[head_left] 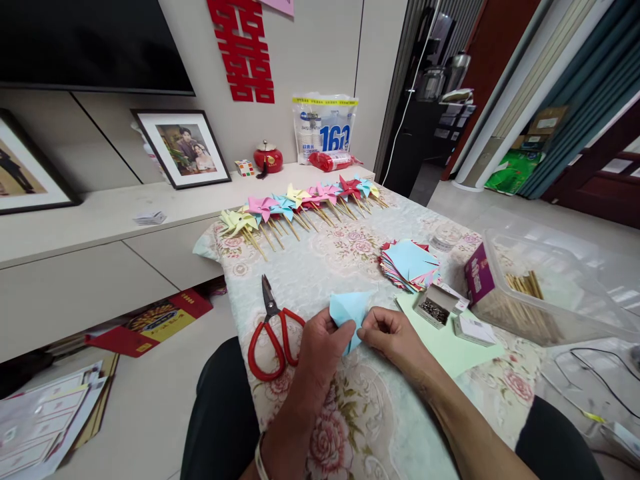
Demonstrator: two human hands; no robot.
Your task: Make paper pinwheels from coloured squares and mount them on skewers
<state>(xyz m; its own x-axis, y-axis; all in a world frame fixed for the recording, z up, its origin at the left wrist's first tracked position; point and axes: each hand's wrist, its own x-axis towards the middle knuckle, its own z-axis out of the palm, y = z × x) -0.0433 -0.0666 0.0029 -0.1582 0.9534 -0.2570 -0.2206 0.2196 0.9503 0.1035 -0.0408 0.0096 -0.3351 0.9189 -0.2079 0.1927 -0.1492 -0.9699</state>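
Observation:
A light blue piece of paper (349, 307), partly folded over, is held up above the flowered tablecloth. My left hand (327, 340) grips it from the left, with the thumb pressed on its front. At its right edge my right hand (387, 331) has thumb and fingertips pinched together on the paper; whether something small is also between them I cannot tell. Red-handled scissors (270, 333) lie just left of my left hand. To the right, an open box of small metal pins (434, 311) rests on green paper (450, 347). Behind it is a stack of cut coloured paper squares (411, 261).
Several finished paper pinwheels (285, 205) on sticks line the table's far side. A clear plastic bin (545, 287) with wooden sticks stands at right, beside a small white box (475, 330) and a round clear container (447, 237). Behind is a low cabinet (110, 207) with framed photos.

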